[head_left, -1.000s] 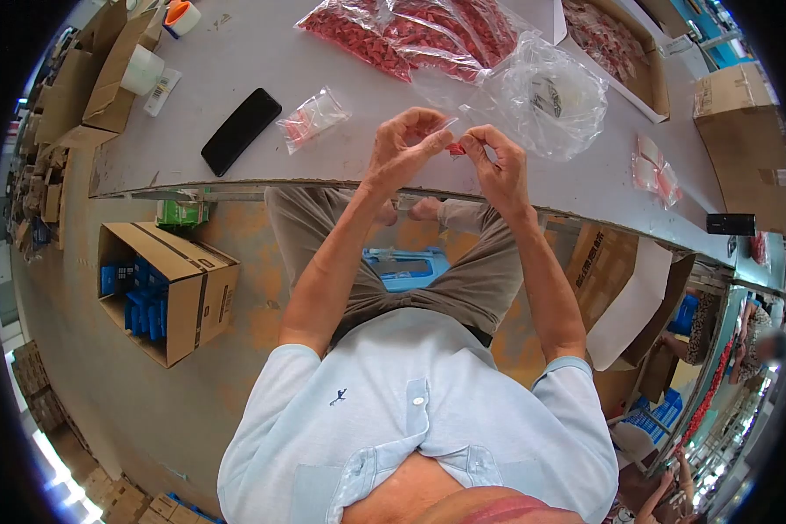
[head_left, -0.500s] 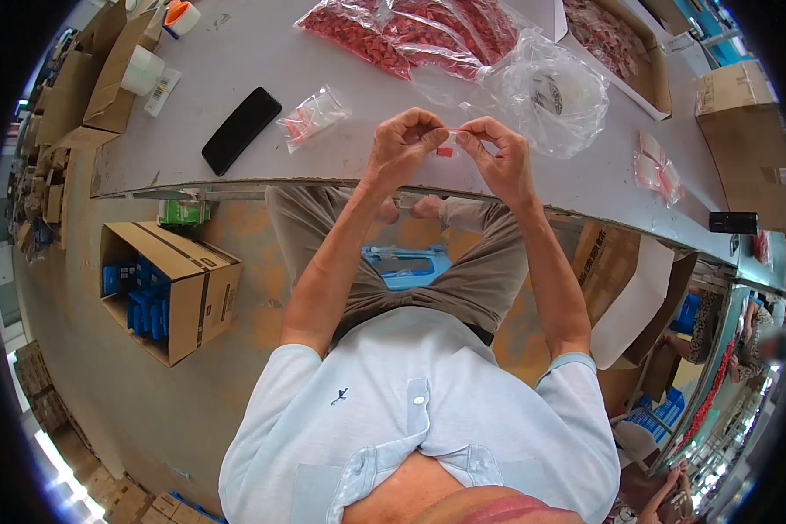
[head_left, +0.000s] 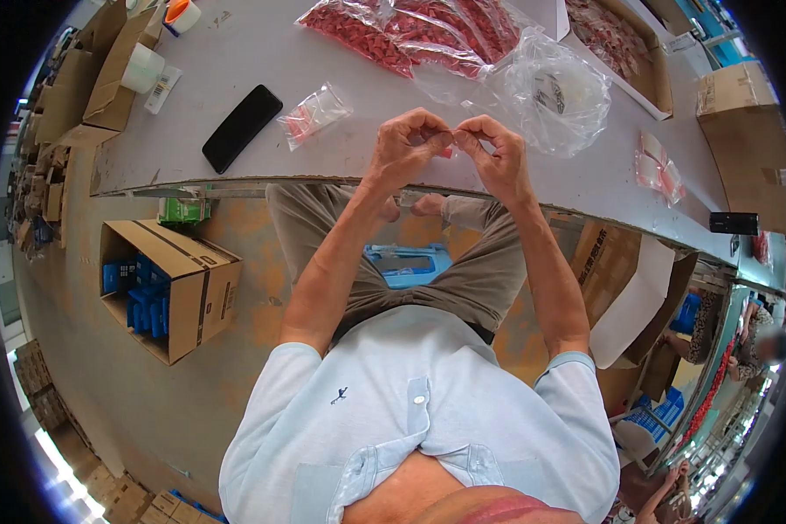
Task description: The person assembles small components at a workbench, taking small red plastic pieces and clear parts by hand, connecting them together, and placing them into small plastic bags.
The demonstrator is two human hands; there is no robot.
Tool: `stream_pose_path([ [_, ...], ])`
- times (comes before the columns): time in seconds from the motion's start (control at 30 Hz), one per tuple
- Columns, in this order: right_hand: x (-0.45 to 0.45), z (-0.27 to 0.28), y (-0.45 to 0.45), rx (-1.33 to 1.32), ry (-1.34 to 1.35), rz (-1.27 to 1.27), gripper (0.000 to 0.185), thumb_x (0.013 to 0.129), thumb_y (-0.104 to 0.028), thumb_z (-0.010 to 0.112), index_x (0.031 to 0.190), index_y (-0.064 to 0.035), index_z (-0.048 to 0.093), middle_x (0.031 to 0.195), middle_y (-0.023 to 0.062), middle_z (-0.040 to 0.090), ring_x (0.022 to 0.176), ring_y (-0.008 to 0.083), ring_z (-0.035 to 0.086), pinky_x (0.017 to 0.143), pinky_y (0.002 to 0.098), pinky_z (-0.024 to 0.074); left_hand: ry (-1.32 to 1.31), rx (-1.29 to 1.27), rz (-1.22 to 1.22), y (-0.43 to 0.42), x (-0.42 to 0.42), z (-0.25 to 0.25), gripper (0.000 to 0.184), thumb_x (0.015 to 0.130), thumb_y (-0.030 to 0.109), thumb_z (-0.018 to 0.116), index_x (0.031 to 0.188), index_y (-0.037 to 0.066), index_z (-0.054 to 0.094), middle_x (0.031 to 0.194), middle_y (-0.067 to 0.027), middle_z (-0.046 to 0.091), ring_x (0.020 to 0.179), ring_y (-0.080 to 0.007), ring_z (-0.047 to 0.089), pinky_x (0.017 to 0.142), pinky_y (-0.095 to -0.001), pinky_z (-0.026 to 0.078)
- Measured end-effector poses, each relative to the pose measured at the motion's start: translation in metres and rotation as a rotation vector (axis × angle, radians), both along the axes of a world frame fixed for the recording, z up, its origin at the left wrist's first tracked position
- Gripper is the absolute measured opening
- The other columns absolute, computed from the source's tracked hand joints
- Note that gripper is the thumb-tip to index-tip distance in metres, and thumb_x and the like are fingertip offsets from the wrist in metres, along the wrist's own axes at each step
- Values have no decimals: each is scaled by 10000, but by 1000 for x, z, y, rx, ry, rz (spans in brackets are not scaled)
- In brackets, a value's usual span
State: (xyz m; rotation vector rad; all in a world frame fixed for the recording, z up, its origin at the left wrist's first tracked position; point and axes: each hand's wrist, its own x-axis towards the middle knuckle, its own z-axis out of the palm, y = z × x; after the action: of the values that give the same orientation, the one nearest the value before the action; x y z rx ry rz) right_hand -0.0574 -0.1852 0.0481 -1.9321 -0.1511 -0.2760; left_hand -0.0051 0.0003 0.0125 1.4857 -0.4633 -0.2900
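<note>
- Pinching at the tips, the left hand (head_left: 403, 150) and right hand (head_left: 498, 159) nearly meet; whether both grip the small red piece (head_left: 447, 152) at their six o'clock, I cannot tell.
- Work on that piece seems under way.
- At nine o'clock, a clear packet (head_left: 314, 115) looks already filled.
- At twelve o'clock, the large bag of red pieces (head_left: 358, 35) suggests plenty left.

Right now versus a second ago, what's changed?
The bare right hand shifted slightly left, closing the gap to the bare left hand. The small red piece shows just below where they come together, slightly further left; which grip has it is unclear. The flat black phone and clear plastic bag of red pieces stayed put.
</note>
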Motion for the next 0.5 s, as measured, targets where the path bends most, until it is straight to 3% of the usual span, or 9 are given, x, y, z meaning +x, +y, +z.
stream_pose_path([
  [0.27,0,-9,-8,115,56,-55,107,943,-86,750,998,5,738,863,71,739,814,133,696,742,283,562,110,-55,74,1,1,2,74,943,-12,733,1008,21,722,919,-14,727,874,-66,665,778,-212,547],
  [0.33,2,-3,-8,-30,-26,5,100,932,-63,752,992,17,744,872,69,734,808,135,699,726,278,564,91,-45,79,0,0,-3,74,943,-9,735,1009,21,724,923,-16,729,872,-67,664,780,-212,548],
  [0.5,2,7,-9,-113,-40,-19,91,910,-50,768,982,6,764,889,80,732,781,138,697,698,283,563,27,-62,84,-3,-1,3,77,940,-10,738,1012,17,730,937,-22,736,867,-68,665,790,-216,552],
])
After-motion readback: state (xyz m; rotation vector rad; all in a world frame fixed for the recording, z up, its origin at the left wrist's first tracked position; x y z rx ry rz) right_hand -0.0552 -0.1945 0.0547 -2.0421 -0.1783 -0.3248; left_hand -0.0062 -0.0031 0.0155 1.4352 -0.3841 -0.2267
